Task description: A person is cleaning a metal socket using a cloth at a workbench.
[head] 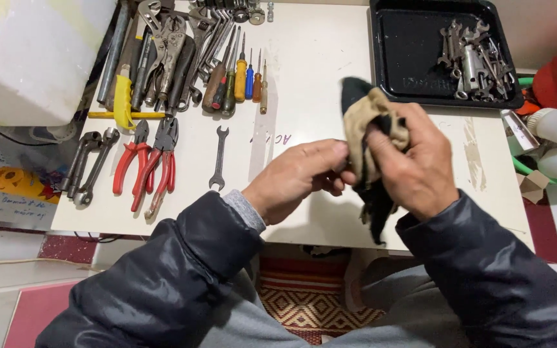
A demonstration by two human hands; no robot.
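left hand: over near edge of white tabletop, fingers curled shut, tips pinching something hidden by the rag; item itself can't tell
right hand: clamped on rag, bunched in fist, touching left fingertips
rag: tan + black cloth, black end hangs past near edge, betw. both hands
open-end wrench: lies alone mid-tabletop, just left of left hand
red pliers: pair side by side, left part of tabletop
screwdrivers: row w/ other tools along far-left edge
black tray: far-right corner, holds pile of small wrenches
green basket: past right edge, bulbs inside
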